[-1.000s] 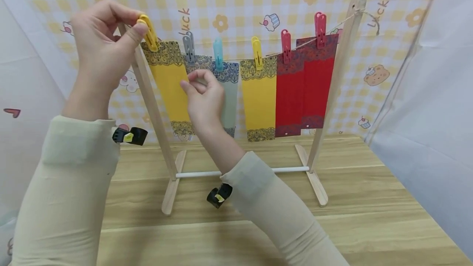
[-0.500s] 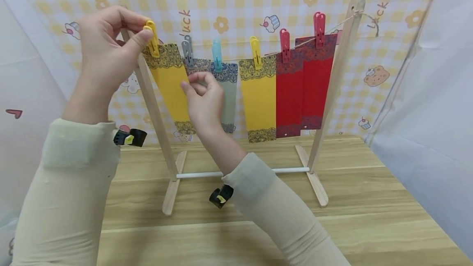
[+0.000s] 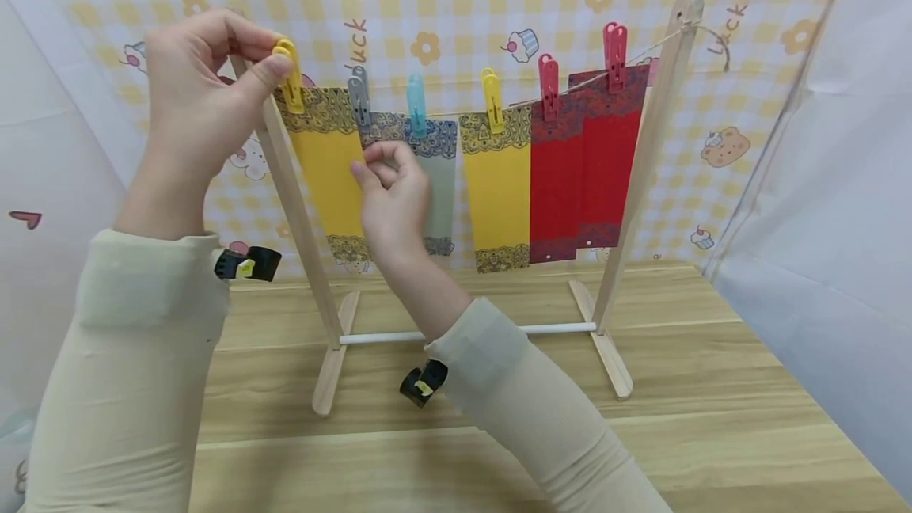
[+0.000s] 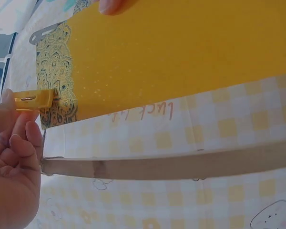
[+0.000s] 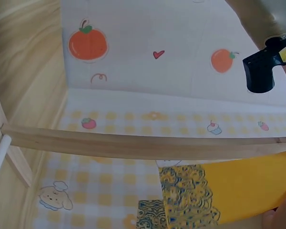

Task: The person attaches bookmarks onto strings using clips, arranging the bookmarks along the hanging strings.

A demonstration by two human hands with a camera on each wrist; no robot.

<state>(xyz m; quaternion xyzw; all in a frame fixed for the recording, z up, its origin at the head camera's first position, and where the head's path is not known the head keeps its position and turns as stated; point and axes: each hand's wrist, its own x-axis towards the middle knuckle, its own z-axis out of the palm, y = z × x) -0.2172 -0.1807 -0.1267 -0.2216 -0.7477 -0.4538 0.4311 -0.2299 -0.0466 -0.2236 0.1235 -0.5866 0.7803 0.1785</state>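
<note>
In the head view my left hand (image 3: 195, 93) pinches a yellow clothespin (image 3: 291, 89) between thumb and fingers. That clothespin sits at the top left corner of a yellow card (image 3: 328, 176) with dark lace-patterned bands. My right hand (image 3: 395, 200) pinches the same card's right edge, partway down. In the left wrist view the clothespin (image 4: 34, 99) overlaps the patterned band, and a right fingertip (image 4: 106, 5) shows at the card's edge. The right wrist view shows the card's patterned lower end (image 5: 188, 195). A grey clothespin (image 3: 359, 101) stands near the card's top right corner.
A string (image 3: 663, 42) runs between two wooden posts (image 3: 648, 157). From it hang a grey-green card (image 3: 440, 196), another yellow card (image 3: 499, 196) and two red cards (image 3: 557, 188), under blue, yellow and pink clothespins. A white rod (image 3: 556, 328) joins the stand's feet on the wooden table (image 3: 484, 450).
My left hand and its clothespin dropped slightly and moved right, then shifted a little back left. The held card's top lowered with them. My right hand keeps its pinch nearly in place.
</note>
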